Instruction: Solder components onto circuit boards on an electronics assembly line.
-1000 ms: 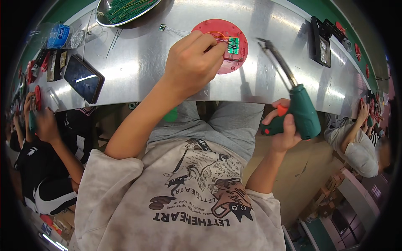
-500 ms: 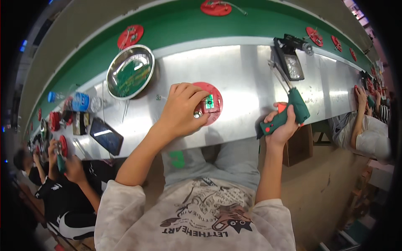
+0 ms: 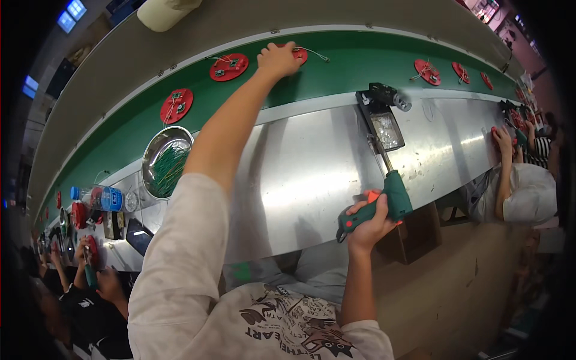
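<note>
Mostly hidden, a red disc (image 3: 300,56) lies under the left grip (image 3: 277,62) on the green strip (image 3: 354,66) along the far side of the metal counter (image 3: 306,192); only its right part shows, with a pale wire (image 3: 315,53) trailing off to the right. The fingers are bent over the disc, but their tips are lost to view, so I cannot tell whether they are clamped on it or merely resting there. Nearer and to the right, the right grip (image 3: 373,225) is closed around the handle of a green soldering gun (image 3: 398,195). The gun's thin metal end points far and slightly left, overlapping the near end of a black tray (image 3: 393,146); whether the two touch is hard to make out, and the shiny bits in the tray are too small to identify. Left of the left grip sit two more red discs (image 3: 228,67) with wires, and others line the strip at the far right. The left sleeve (image 3: 180,240) blocks part of the counter, close beside a steel bowl (image 3: 146,170) of green wires (image 3: 168,171). A pale container (image 3: 165,13) is cut off by the upper edge, and the co-worker at the left is dark and blurred
</note>
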`<action>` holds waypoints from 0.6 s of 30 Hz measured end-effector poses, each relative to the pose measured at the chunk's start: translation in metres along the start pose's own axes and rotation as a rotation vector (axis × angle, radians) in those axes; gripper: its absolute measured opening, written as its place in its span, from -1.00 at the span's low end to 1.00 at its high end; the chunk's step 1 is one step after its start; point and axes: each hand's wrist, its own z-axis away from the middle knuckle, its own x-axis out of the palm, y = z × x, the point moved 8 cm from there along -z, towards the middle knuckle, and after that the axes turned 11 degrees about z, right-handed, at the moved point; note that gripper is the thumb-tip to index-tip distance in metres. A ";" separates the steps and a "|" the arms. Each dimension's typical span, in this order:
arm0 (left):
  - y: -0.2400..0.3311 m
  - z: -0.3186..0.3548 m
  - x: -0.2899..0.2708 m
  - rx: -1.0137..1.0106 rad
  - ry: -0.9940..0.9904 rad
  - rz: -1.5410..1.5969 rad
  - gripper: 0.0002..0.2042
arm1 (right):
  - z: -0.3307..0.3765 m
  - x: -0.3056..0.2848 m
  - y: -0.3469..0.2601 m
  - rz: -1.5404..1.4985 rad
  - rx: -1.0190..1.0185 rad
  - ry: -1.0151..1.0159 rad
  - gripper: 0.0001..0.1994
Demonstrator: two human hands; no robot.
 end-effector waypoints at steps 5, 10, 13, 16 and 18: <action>0.021 0.000 0.022 0.009 0.008 -0.056 -0.48 | 0.000 -0.010 0.000 -0.033 0.011 0.025 -0.71; 0.003 0.039 -0.001 0.308 -0.028 0.355 -0.61 | 0.002 -0.006 0.004 -0.007 -0.024 -0.001 -0.69; 0.045 0.109 -0.028 0.531 -0.202 0.381 -0.59 | 0.003 -0.012 0.005 -0.030 0.007 0.032 -0.68; 0.069 0.177 -0.023 0.764 -0.361 0.353 -0.52 | -0.002 -0.027 0.017 -0.062 -0.025 0.115 -0.61; 0.068 0.202 -0.030 0.778 -0.351 0.265 -0.31 | 0.000 -0.026 0.015 -0.056 -0.057 0.139 -0.59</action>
